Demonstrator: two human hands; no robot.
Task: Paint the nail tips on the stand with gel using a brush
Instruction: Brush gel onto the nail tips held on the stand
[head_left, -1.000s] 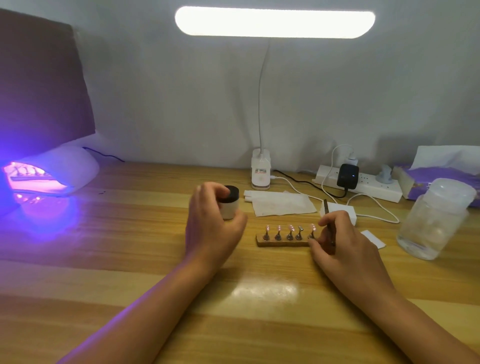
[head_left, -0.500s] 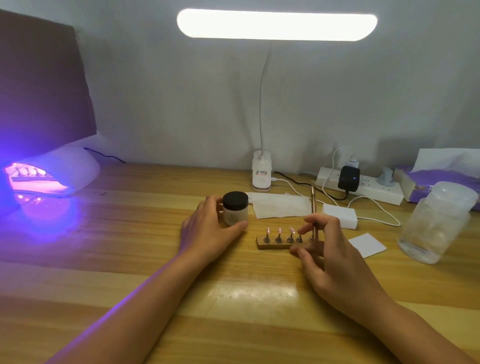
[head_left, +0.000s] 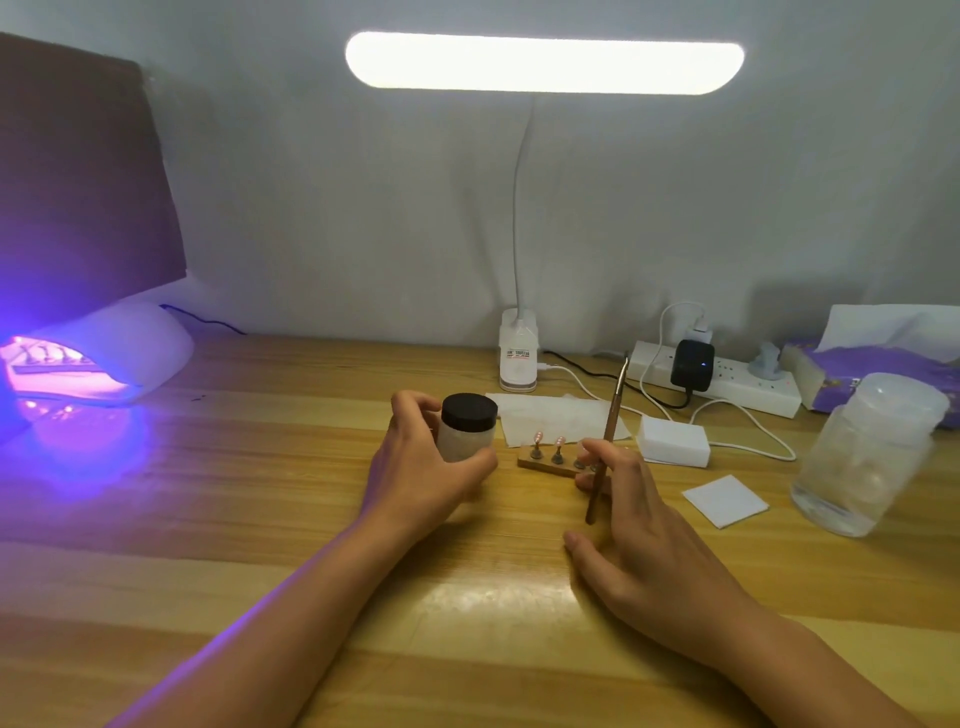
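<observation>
- Wooden desk (head_left: 260, 519) against a grey wall; lit bar lamp (head_left: 544, 62) overhead on a white gooseneck.
- Our landmark: the wooden stand (head_left: 545, 464), mid-desk, nail tips (head_left: 537, 436) upright on it. We see two tips clearly; the rest sit behind our right hand.
- Left hand (head_left: 421, 467) just left of the stand, fingers curled round a frosted gel jar (head_left: 467, 428); black lid on, jar standing on the desk.
- Right hand (head_left: 639, 530) just right of the stand and in front of it, fingers pinching the brush (head_left: 608, 436); brush near upright, upper end tilted away from us.
- Behind the stand: white wipe (head_left: 550, 418), lamp base, power strip (head_left: 727, 382).
- Right of the stand: white block (head_left: 672, 440), white pad (head_left: 724, 501), clear lidded jar (head_left: 867, 457), tissue pack (head_left: 883, 358).
- Far left of the stand: UV curing lamp (head_left: 98, 353), glowing purple.
</observation>
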